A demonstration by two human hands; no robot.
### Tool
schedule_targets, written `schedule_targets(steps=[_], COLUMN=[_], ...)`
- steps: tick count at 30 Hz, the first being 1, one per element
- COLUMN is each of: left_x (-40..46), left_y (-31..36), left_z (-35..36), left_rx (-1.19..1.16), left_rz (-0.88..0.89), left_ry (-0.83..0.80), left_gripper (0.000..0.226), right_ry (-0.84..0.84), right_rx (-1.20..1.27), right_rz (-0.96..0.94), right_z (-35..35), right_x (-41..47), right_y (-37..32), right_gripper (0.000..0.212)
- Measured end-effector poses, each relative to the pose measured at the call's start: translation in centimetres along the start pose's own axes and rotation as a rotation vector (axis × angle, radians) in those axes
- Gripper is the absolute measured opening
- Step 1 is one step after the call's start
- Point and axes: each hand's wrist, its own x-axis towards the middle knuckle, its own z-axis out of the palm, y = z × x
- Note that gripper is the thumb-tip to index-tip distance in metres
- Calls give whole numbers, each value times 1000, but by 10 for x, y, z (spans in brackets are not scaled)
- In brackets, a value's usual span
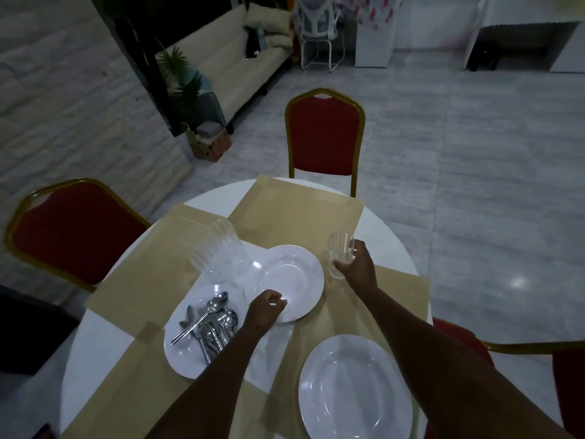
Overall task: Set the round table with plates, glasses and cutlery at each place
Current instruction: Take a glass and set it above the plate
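- White centre plate is your landmark: your left hand pinches its near rim, likely to carry it to a place.
- Your right hand grips a clear glass just right of that plate, upright.
- Left of it, stacked glasses and a cutlery pile wait.
- Nearer you, one plate is set.

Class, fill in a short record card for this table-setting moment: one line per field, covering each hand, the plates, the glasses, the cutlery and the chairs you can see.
left hand: gripping near rim of middle plate
right hand: holding single glass
nearest plate: set on placemat, bare
cutlery: piled on left plate
stacked glasses: behind left plate
chairs: red chair opposite, another at left
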Motion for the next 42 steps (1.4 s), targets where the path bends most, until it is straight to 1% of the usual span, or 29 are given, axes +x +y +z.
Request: schedule_targets(steps=[5, 8, 11, 12, 14, 15, 17, 18, 22, 25, 27, 32, 35, 38, 42], left_x=[-9, -17, -30, -35, -46, -52, -63, -68, -85, -93, -98, -99, -88, -75, -47], left_y=[-10, -23, -40, -45, -56, -62, -78, -87, -126, -155, -167, -178, -182, -175, -169], left_z=[-6, -12, -24, -30, -43, -50, -64, -71, -99, -113, -120, -133, -141, -151, -158], left_rx=[-17, -49, -48, -48, -57, -66, -76, -67, -41, -33, -39, -55, -61, -50, 43], left_rz=[-1, -8, -21, -9, -16, -28, -46, -52, -111, -147, -162, -183, -169, -150, -116], left_ry=[11, 29, 49, 70, 96, 100, 112, 128, 202, 265, 302, 328, 347, 364, 356], left_gripper=[25, 16, 16, 15, 3, 6, 4, 7, 16, 15, 15, 14, 11, 8, 14], right_ry=[16, 67, 84, 69, 27, 4, -44, -68, -205, -306, -381, -513, -518, -538, -571], right_rx=[-14, -37, -80, -98, -114, -123, -130, -126, -128, -152, -225, -316, -321, -382, -421], right_rz=[15, 70, 76, 78, 81, 82, 65, 45, -10, -45, -84, -110, -92, -111, -102], right_z=[-1, -1, 3, 6, 14, 19, 32, 39, 69, 93, 108, 140, 153, 164, 177], right_x=[-12, -33, -56, -63, -77, -84, -98, -105, -132, -152, -164, -184, -188, -188, -188], right_y=[2, 4, 6, 7, 6, 4, -2, -5, -27, -40, -43, -43, -42, -45, -51], right_gripper=[72, 76, 59, 52, 41, 38, 31, 28, 23, 16, 12, 18, 14, 7, 17])
